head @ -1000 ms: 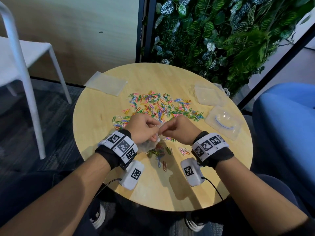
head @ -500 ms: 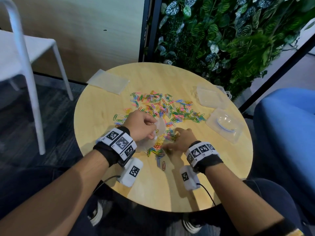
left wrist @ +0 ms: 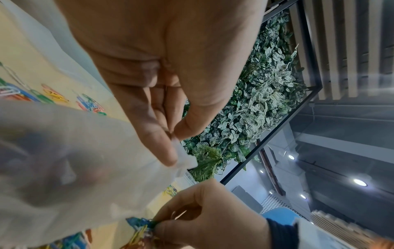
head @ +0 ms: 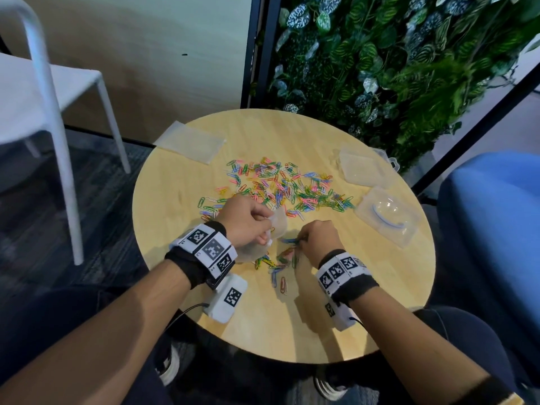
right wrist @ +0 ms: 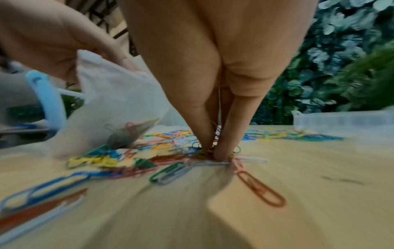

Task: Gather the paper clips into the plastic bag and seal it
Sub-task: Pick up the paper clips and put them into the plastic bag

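A clear plastic bag (head: 279, 226) stands tilted on the round wooden table (head: 181, 182), its mouth edge pinched by my left hand (head: 248, 222) between thumb and fingers (left wrist: 168, 134). Several clips show through the plastic bag (right wrist: 119, 107) in the right wrist view. My right hand (head: 317, 239) is down on the table just right of the bag, its fingertips (right wrist: 221, 151) pinching a small bunch of coloured paper clips (left wrist: 141, 224). A wide scatter of paper clips (head: 286, 185) lies beyond both hands, and a smaller heap (head: 274, 263) lies between my wrists.
A flat spare bag (head: 190, 140) lies at the table's far left. Two clear plastic boxes (head: 365, 168) (head: 385, 216) sit at the right edge. A white chair (head: 43, 92) stands to the left, a plant wall (head: 394, 54) behind, a blue seat (head: 496, 229) to the right.
My right hand left the bag's mouth, dropped to the table by the near heap and closed its fingertips on clips. The left hand kept hold of the bag.
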Available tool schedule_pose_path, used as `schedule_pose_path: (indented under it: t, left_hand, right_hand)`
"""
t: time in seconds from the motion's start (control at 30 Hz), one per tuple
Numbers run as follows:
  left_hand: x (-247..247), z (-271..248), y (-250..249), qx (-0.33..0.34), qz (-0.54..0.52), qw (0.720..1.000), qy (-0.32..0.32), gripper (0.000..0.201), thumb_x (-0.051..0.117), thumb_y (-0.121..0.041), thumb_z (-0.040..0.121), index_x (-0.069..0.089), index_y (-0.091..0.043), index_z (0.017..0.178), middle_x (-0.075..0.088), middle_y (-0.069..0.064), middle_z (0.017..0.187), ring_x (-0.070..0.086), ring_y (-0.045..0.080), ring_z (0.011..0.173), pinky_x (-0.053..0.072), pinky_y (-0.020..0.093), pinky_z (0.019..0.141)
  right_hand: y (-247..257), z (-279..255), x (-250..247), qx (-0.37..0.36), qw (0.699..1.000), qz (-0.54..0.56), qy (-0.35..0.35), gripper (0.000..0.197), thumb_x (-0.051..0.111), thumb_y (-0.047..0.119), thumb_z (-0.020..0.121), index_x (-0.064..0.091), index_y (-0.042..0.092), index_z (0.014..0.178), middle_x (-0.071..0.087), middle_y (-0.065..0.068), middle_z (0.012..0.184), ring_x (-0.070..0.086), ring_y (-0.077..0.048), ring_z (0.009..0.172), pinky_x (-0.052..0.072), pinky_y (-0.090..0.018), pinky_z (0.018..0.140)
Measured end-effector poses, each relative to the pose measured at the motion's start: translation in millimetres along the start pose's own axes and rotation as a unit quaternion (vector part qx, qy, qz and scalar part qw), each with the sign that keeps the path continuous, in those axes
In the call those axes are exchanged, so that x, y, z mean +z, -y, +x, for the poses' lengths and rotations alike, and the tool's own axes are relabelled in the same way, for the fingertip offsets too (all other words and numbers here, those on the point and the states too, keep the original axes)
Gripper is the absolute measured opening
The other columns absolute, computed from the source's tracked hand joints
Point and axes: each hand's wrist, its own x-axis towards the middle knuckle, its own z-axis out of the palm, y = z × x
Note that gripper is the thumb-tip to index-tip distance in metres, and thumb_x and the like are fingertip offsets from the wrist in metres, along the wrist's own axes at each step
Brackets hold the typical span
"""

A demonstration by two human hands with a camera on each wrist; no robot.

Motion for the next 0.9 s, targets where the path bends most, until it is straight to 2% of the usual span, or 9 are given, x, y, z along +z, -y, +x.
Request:
schedule_pose_path:
  t: [0.13,0.2,0.27,0.37,0.47,0.53,0.63,0.7,0.9]
  left_hand:
    - [1.6,-0.2,0.6,-0.004,-0.006,1.000,0.012,0.025,0.062,-0.001,0.089,0.069,-0.005,0.113,0.073,0.009,0.066,0.073,0.023,0.064,0.059,0.024,0.060]
    - [2.0,-0.2,1.1,-0.004,-0.003,1.000,0.011,0.025,0.062,-0.001,0.089,0.069,-0.005,0.113,0.072,0.009,0.066,0.073,0.021,0.061,0.058,0.023,0.060]
    - [3.7,0.2,2.0,-0.001,0.002,1.000,0.013,0.025,0.061,-0.001,0.089,0.069,-0.004,0.112,0.073,0.013,0.069,0.073,0.025,0.064,0.060,0.027,0.065]
    - [8.3,0.7,2.1,0.002,0.008,1.000,0.025,0.027,0.060,0.000,0.090,0.068,-0.004,0.115,0.074,0.018,0.073,0.074,0.029,0.068,0.062,0.034,0.071]
    - [11.3,0.3,0.4,0.005,0.014,0.999,0.030,0.027,0.059,-0.001,0.090,0.068,-0.005,0.115,0.074,0.020,0.075,0.074,0.030,0.070,0.062,0.036,0.073]
    - [11.9,0.3,-0.4,0.005,0.015,1.000,0.027,0.026,0.059,-0.003,0.090,0.068,-0.005,0.114,0.074,0.019,0.075,0.075,0.028,0.069,0.062,0.034,0.072]
    - [11.5,0.1,0.1,0.001,0.013,1.000,0.024,0.023,0.060,-0.004,0.091,0.070,-0.006,0.111,0.074,0.015,0.070,0.074,0.022,0.063,0.062,0.030,0.070]
    - [10.3,0.2,1.8,-0.002,0.007,1.000,0.022,0.021,0.061,-0.005,0.091,0.070,-0.006,0.110,0.074,0.012,0.067,0.074,0.023,0.063,0.062,0.034,0.072]
    - [6.8,0.8,1.1,-0.005,-0.010,1.000,0.019,0.020,0.063,-0.004,0.091,0.070,-0.005,0.109,0.073,0.012,0.065,0.073,0.025,0.064,0.062,0.038,0.073]
  right_hand:
    - [-28.1,4.4,-11.1,0.076,0.983,0.167,-0.004,0.007,0.073,0.016,0.083,0.079,0.013,0.084,0.073,-0.003,0.082,0.064,-0.015,0.072,0.050,-0.020,0.063]
    - [-36.8,0.9,-17.7,0.137,0.902,0.408,0.004,0.004,0.074,0.007,0.082,0.075,0.007,0.078,0.072,-0.011,0.081,0.067,-0.019,0.066,0.055,-0.019,0.057]
    - [-34.4,-4.7,-27.7,0.139,0.773,0.618,0.032,0.002,0.068,-0.004,0.083,0.069,-0.002,0.084,0.069,-0.018,0.086,0.069,-0.020,0.067,0.060,-0.022,0.065]
    - [-19.2,-11.4,-43.7,0.089,0.708,0.695,0.085,0.007,0.063,-0.006,0.086,0.065,-0.005,0.093,0.069,-0.011,0.083,0.069,-0.016,0.076,0.060,-0.022,0.073]
    - [1.1,-16.4,-45.8,0.051,0.737,0.665,0.109,0.005,0.063,-0.008,0.085,0.065,-0.004,0.088,0.069,-0.011,0.079,0.069,-0.017,0.071,0.060,-0.023,0.074]
    - [10.1,-16.0,-37.4,0.038,0.790,0.604,0.095,0.004,0.066,-0.007,0.084,0.067,-0.003,0.085,0.068,-0.016,0.079,0.069,-0.020,0.068,0.061,-0.025,0.073]
    - [15.7,-11.7,-23.6,0.009,0.869,0.490,0.065,0.007,0.069,0.002,0.084,0.074,0.002,0.079,0.071,-0.021,0.081,0.069,-0.028,0.076,0.059,-0.041,0.084]
    - [18.2,-9.6,-20.5,0.014,0.886,0.460,0.060,0.010,0.066,0.001,0.086,0.076,0.002,0.082,0.073,-0.020,0.083,0.069,-0.029,0.082,0.056,-0.048,0.090]
    - [21.3,-13.2,-35.5,-0.049,0.949,0.304,0.071,0.020,0.062,-0.001,0.085,0.078,0.011,0.092,0.076,-0.008,0.088,0.073,-0.020,0.087,0.058,-0.038,0.086]
